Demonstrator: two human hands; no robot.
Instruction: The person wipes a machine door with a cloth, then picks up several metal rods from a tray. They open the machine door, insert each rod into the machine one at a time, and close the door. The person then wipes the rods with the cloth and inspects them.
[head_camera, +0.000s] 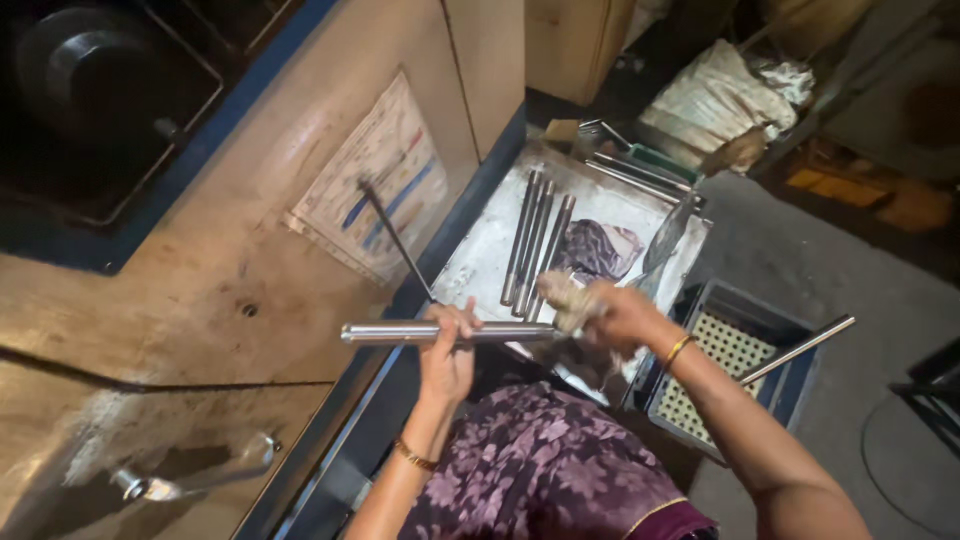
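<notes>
Seen from overhead at a workshop bench: left hand (447, 345) wrapped around a polished steel rod (400, 333), fingers curled over the top, holding it level just above the lap. Right hand (612, 318) bunched around a wad of grey cloth (572, 300), pressed against the rod's right end. Gold bangles on both wrists. Just beyond the hands, on a worn metal tray (480, 250), several more steel rods (535, 245) lying side by side, a crumpled dark rag (598, 248) next to them. To the right, a dark plastic crate (735, 350) with a pale perforated base, one long rod (800, 350) leaning out over its rim. To the left, a beige machine cabinet (200, 260) with a faded paper chart (385, 180) stuck on it and a metal handle (190, 478) low down. Below, purple floral fabric (545, 460) across the lap.
</notes>
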